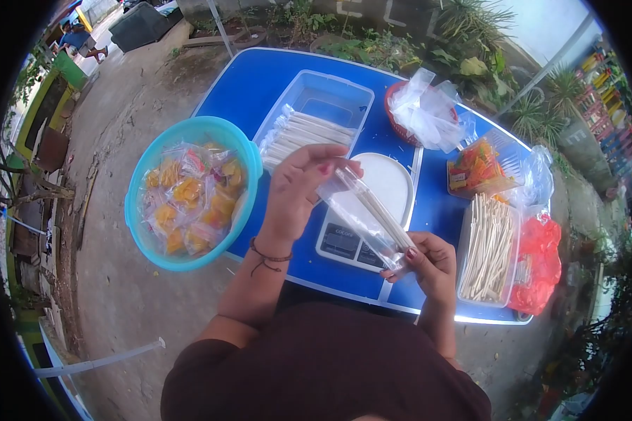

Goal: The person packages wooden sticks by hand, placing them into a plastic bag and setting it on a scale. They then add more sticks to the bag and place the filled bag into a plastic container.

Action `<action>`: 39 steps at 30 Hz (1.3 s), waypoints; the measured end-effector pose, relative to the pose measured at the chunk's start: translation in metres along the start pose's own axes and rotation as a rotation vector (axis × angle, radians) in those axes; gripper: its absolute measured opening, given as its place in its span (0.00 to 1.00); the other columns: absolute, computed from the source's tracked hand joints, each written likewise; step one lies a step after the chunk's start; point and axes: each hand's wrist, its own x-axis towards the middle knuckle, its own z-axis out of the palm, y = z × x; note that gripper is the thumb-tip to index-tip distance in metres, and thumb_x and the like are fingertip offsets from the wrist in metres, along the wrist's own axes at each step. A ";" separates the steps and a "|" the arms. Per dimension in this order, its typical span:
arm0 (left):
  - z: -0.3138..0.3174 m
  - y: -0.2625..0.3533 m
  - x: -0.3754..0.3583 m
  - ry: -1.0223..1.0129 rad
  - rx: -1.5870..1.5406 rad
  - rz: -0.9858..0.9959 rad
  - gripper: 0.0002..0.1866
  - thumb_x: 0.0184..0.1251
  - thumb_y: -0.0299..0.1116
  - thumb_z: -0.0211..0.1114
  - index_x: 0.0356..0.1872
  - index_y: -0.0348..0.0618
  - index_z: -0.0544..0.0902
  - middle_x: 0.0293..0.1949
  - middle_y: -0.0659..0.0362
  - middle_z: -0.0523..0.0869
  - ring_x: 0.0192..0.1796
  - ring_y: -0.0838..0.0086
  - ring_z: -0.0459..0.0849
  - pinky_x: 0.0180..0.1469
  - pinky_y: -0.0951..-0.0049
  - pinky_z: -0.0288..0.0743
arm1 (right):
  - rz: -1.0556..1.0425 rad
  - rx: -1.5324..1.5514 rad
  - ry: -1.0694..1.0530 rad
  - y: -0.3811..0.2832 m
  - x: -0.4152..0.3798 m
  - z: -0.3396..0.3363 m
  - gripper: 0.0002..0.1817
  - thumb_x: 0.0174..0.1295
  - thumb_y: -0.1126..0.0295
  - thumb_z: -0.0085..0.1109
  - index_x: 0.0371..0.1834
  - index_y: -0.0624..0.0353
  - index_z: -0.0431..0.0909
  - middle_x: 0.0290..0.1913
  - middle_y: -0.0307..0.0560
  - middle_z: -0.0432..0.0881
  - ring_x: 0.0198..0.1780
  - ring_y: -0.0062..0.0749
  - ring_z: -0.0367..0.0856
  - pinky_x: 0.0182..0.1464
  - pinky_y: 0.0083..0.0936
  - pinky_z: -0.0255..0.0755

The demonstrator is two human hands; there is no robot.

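A narrow clear plastic bag (358, 221) with a few pale sticks (378, 208) inside slants between my two hands, over a white kitchen scale (384, 179). My left hand (296, 184) has its fingers closed at the bag's upper end. At the lower end, my right hand (432, 263) pinches the bag between thumb and fingers. Behind my left hand, a clear plastic tub (364, 95) holds several similar filled bags (305, 133), lying side by side. To the right of my right hand, a box of loose pale sticks (487, 249) stands on the blue table (302, 270).
A turquoise basin (135, 228) of bagged yellow pieces sits at the left. A red basket (395, 121) with clear plastic bags stands at the back. On the right are a container of orange packets (477, 166) and a red plastic bag (541, 263).
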 end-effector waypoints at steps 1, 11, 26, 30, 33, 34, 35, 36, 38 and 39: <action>0.008 -0.002 -0.002 0.029 -0.052 -0.016 0.14 0.69 0.24 0.61 0.52 0.28 0.79 0.43 0.46 0.88 0.47 0.66 0.88 0.50 0.72 0.84 | -0.014 -0.024 -0.019 0.001 0.000 -0.001 0.15 0.72 0.78 0.48 0.57 0.78 0.71 0.43 0.64 0.84 0.38 0.49 0.89 0.37 0.32 0.87; 0.010 -0.009 0.002 0.237 -0.101 -0.024 0.17 0.67 0.31 0.68 0.51 0.30 0.80 0.45 0.48 0.88 0.46 0.68 0.89 0.49 0.71 0.84 | -0.068 -0.108 0.060 0.013 0.005 0.007 0.15 0.72 0.77 0.48 0.56 0.77 0.71 0.44 0.63 0.84 0.39 0.48 0.88 0.40 0.35 0.87; 0.025 -0.047 -0.024 0.122 0.125 -0.332 0.11 0.66 0.24 0.66 0.46 0.27 0.83 0.39 0.54 0.88 0.41 0.78 0.87 0.41 0.80 0.84 | -0.353 -0.673 0.268 0.035 0.023 0.012 0.18 0.66 0.83 0.52 0.60 0.70 0.75 0.44 0.54 0.86 0.37 0.24 0.86 0.40 0.17 0.77; 0.026 -0.048 -0.024 0.151 0.114 -0.314 0.11 0.66 0.24 0.67 0.46 0.28 0.83 0.37 0.52 0.89 0.38 0.75 0.89 0.41 0.78 0.86 | -0.357 -0.814 0.277 0.024 0.021 0.016 0.22 0.60 0.86 0.53 0.60 0.66 0.77 0.45 0.56 0.87 0.38 0.25 0.86 0.39 0.17 0.77; 0.027 -0.048 -0.024 0.162 0.107 -0.315 0.11 0.66 0.25 0.68 0.46 0.28 0.83 0.37 0.52 0.89 0.38 0.75 0.89 0.41 0.78 0.86 | -0.519 -1.010 0.292 0.027 0.025 0.018 0.25 0.58 0.88 0.53 0.60 0.66 0.77 0.48 0.61 0.85 0.41 0.34 0.88 0.40 0.23 0.80; 0.029 -0.046 -0.024 0.164 0.101 -0.311 0.12 0.66 0.25 0.68 0.46 0.28 0.83 0.37 0.52 0.89 0.38 0.75 0.89 0.41 0.78 0.86 | -0.599 -1.100 0.299 0.029 0.027 0.019 0.26 0.57 0.88 0.53 0.61 0.66 0.77 0.49 0.62 0.85 0.42 0.38 0.89 0.41 0.25 0.81; 0.030 -0.046 -0.024 0.166 0.094 -0.306 0.12 0.66 0.25 0.68 0.46 0.28 0.83 0.37 0.52 0.89 0.38 0.75 0.88 0.41 0.78 0.86 | -0.654 -1.146 0.307 0.033 0.030 0.019 0.26 0.56 0.89 0.53 0.61 0.66 0.77 0.50 0.63 0.84 0.44 0.41 0.88 0.42 0.26 0.81; 0.030 -0.046 -0.023 0.156 0.102 -0.296 0.12 0.66 0.26 0.68 0.46 0.28 0.83 0.37 0.52 0.89 0.38 0.76 0.88 0.41 0.78 0.86 | -0.709 -1.191 0.315 0.037 0.032 0.017 0.27 0.55 0.89 0.53 0.60 0.66 0.77 0.51 0.63 0.84 0.45 0.44 0.88 0.42 0.28 0.81; 0.030 -0.045 -0.022 0.136 0.117 -0.277 0.12 0.66 0.26 0.68 0.46 0.28 0.83 0.37 0.53 0.89 0.38 0.76 0.88 0.41 0.79 0.86 | -0.762 -1.253 0.321 0.040 0.034 0.019 0.27 0.54 0.90 0.53 0.60 0.66 0.77 0.52 0.64 0.83 0.48 0.48 0.87 0.45 0.31 0.81; 0.031 -0.045 -0.022 0.136 0.119 -0.262 0.12 0.66 0.27 0.68 0.46 0.28 0.83 0.37 0.53 0.89 0.38 0.76 0.88 0.41 0.79 0.86 | -0.760 -1.270 0.318 0.039 0.034 0.021 0.26 0.55 0.90 0.53 0.60 0.67 0.77 0.53 0.65 0.82 0.50 0.49 0.86 0.47 0.32 0.81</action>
